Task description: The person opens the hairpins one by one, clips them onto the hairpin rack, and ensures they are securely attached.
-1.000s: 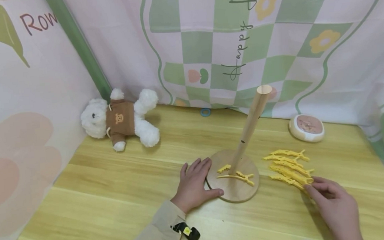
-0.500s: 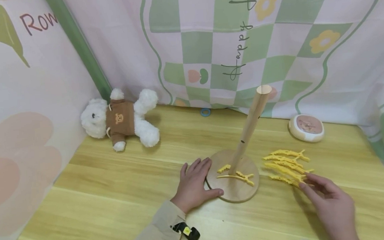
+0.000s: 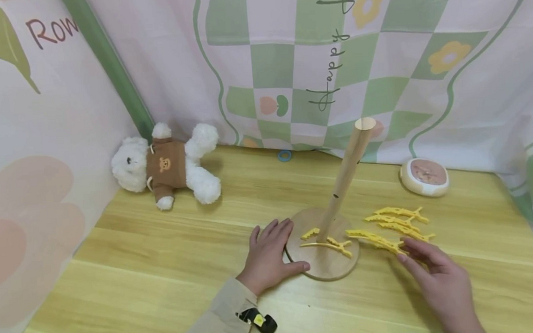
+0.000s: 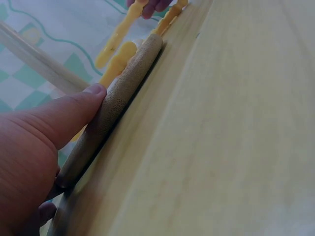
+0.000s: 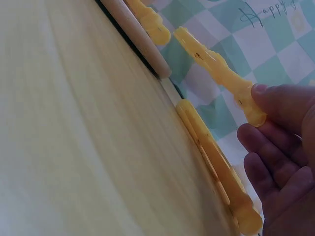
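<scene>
Between thumb and fingertips, my right hand (image 3: 442, 283) pinches one end of a yellow branch-shaped plastic piece (image 3: 373, 238). Its free end reaches left, over the edge of a round wooden base (image 3: 322, 271); the right wrist view shows that piece raised above the table. My left hand (image 3: 266, 264) rests at the base's left edge, fingers straight, thumb on the rim. From the base rises a wooden pole (image 3: 347, 181) with small dark holes. Yellow branch pieces (image 3: 332, 245) lie around the pole's foot. To the right, several similar pieces (image 3: 400, 218) lie on the table.
A white plush toy (image 3: 169, 165) in a brown top lies at the back left. At the back right sits a white and pink rounded device (image 3: 425, 177). A small blue ring (image 3: 285, 156) is by the patterned curtain (image 3: 273, 63).
My right hand has lifted the yellow branch piece off the group and carried it left toward the wooden base. My left hand has stayed in place.
</scene>
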Motion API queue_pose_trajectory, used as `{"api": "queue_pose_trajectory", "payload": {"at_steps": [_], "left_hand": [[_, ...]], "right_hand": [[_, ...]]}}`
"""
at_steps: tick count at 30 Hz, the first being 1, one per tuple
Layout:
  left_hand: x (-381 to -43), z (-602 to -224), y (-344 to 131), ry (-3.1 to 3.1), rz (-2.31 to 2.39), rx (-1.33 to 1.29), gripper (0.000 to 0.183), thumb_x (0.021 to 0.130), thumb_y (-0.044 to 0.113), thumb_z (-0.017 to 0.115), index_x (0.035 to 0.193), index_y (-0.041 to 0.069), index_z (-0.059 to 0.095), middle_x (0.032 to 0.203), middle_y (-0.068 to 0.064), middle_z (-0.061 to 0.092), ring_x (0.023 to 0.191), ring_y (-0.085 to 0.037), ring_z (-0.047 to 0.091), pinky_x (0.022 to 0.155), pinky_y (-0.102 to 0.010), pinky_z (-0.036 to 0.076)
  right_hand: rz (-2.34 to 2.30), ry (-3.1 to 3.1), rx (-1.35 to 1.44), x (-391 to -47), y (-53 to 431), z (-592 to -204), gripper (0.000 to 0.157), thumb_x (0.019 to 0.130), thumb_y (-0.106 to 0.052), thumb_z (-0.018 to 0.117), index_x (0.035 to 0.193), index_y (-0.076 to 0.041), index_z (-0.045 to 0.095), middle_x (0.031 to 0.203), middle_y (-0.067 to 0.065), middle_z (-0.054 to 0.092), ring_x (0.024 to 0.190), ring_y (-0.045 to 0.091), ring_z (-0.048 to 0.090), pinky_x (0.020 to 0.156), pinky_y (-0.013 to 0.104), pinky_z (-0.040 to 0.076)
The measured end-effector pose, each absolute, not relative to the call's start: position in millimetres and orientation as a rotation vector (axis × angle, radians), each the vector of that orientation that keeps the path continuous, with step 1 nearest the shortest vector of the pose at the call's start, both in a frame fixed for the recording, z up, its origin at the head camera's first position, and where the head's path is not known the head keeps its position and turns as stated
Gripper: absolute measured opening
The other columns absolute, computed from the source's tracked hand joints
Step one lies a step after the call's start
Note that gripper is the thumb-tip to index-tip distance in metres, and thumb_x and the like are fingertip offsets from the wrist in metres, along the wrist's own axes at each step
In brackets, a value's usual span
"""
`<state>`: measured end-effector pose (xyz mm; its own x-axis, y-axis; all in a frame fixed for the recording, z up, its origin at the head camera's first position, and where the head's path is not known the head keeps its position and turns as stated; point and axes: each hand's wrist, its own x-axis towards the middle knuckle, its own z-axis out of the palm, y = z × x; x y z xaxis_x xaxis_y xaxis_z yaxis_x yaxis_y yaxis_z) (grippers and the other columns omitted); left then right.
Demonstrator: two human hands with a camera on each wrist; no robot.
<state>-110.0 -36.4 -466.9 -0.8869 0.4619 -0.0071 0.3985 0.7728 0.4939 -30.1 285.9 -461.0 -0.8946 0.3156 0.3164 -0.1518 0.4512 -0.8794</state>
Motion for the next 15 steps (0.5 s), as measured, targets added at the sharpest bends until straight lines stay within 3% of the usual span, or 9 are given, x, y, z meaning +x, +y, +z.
{"api": "queue_pose_trajectory", "payload": {"at_steps": [15], "left_hand": [[-108.2, -461.7, -36.9, 2.841, 0.772, 0.708, 0.101, 0.08, 0.065, 0.073, 0.157, 0.013, 0.034, 0.161, -0.002, 0.035, 0.15, -0.028, 0.026, 0.12, -0.06, 0.009]], "right_hand": [[1.32, -2.364, -0.025, -30.1, 270.2, -462.1, 0.04, 0.075, 0.014, 0.079, 0.112, 0.002, 0.072, 0.104, -0.009, 0.073, 0.097, -0.005, 0.065, 0.089, 0.008, 0.047]]}}
